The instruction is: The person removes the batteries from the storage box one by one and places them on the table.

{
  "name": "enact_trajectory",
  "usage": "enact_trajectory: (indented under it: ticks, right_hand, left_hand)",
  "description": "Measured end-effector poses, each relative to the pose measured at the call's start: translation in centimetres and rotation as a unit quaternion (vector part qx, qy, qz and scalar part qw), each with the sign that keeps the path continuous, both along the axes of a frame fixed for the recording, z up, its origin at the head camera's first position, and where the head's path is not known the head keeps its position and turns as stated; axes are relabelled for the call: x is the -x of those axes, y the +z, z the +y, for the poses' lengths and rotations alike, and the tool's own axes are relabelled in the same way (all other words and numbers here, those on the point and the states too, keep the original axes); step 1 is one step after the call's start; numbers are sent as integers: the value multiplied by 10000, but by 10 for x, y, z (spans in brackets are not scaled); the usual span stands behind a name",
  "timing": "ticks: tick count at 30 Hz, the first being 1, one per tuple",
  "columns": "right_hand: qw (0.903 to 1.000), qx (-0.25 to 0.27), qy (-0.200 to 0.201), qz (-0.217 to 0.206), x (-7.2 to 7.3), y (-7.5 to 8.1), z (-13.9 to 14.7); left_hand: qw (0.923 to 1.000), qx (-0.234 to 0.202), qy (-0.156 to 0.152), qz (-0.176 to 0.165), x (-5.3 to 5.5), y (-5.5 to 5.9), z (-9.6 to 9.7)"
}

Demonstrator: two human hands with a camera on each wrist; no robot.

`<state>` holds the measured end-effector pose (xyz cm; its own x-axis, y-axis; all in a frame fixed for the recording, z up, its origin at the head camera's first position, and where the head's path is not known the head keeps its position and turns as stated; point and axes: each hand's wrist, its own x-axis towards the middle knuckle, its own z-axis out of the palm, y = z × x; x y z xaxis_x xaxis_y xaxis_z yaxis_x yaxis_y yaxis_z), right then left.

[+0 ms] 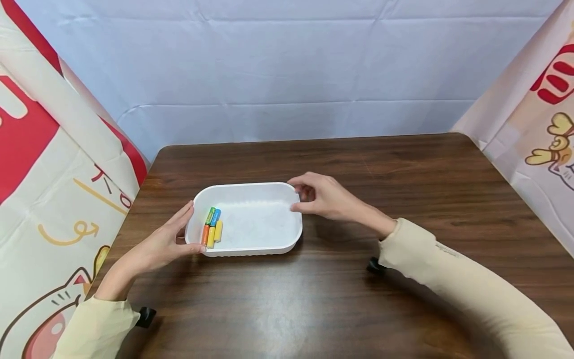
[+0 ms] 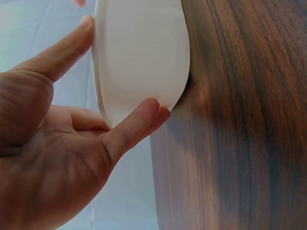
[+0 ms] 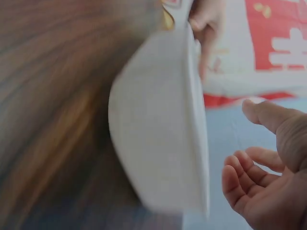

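Note:
A white oblong tray (image 1: pixel 260 239) with rounded corners lies between the two hands. Several small coloured cylinders (image 1: pixel 218 231) that look like batteries, in green, blue, orange and yellow, lie together at its left end. My left hand (image 1: pixel 167 244) holds that end, its thumb at the near corner and its fingers along the outer wall. In the left wrist view, fingertips (image 2: pixel 144 112) press the tray wall (image 2: pixel 144 52). At the tray's right end is my right hand (image 1: pixel 329 197), thumb near the rim. The right wrist view shows its loosely curled fingers (image 3: pixel 235 184) apart from the tray wall (image 3: pixel 153 120).
The brown wooden table (image 1: pixel 287 309) extends around the tray on all sides. A pale cloth backdrop (image 1: pixel 287 75) hangs behind its far edge, with printed cloths (image 1: pixel 58 199) at both sides. Dark wrist-camera pieces (image 1: pixel 145 316) stick out beside the sleeves.

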<state>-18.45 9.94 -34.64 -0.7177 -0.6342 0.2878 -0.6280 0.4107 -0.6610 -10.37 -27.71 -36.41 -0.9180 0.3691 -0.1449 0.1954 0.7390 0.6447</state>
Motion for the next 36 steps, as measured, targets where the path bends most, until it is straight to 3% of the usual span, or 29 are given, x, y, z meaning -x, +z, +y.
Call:
enact_trajectory:
  ticks: [3, 7, 15, 22, 36]
  right_hand:
    - [9994, -75, 331, -101, -1, -1, -42]
    - [9970, -577, 448, -252, -2, -13, -92]
    - [9844, -1606, -96, -716, -12, -37, -151]
    - [9761, -1902, -406, -965, -19, -48, -171]
    - [9717, -2283, -386, -477, -18, -57, -178]
  left_hand:
    - [10000, 1, 20, 27, -1, -1, -1]
    - [10000, -21, 2, -3, 0, -2, 0]
    - [10000, -22, -34, 44, 2, 0, 0]
    - [9995, -288, -117, 100, -2, -2, 0]
    - [9997, -141, -119, 156, -3, -3, 0]
